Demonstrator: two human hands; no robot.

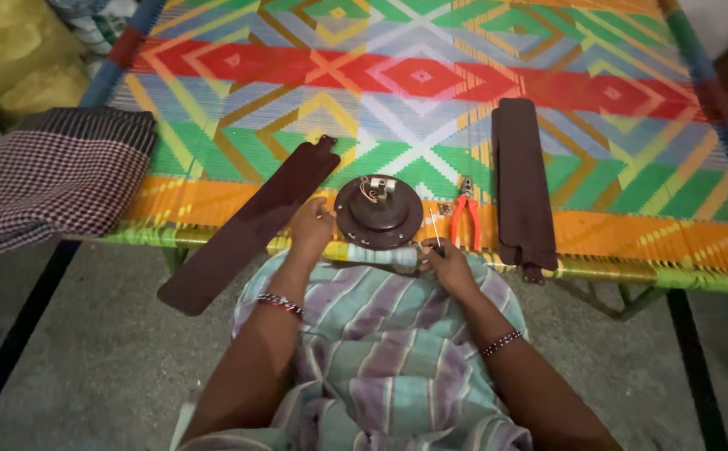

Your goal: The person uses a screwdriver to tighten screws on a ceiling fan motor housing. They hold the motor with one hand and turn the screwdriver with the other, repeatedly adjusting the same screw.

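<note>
A person sits at the edge of a woven cot [431,108] strung in bright bands of red, green, orange and blue, looking down over a lap covered in striped cloth [381,334]. On the near edge of the cot lies a round, dark brown fan motor [378,211], flat on its back with a few wires showing at its middle.

The left hand [311,227] rests against the left side of the motor, right where a long brown fan blade [251,227] meets it; the fingers are curled down over that spot, though whether they actually pinch the blade or only press on it cannot be told from here. The blade runs away slantwise to the left, and its far end hangs out past the cot's edge above the floor [88,367].

The right hand [446,263] is closed around a thin screwdriver [436,230], whose shaft stands up out of the fist just to the right of the motor. Just beside it on the cot lie red-handled pliers [464,215], with some small bits next to them (probably screws). A second fan blade [523,179] lies lengthwise further right, apart from the motor. A folded checked cloth [55,175] sits on the cot's left corner.
</note>
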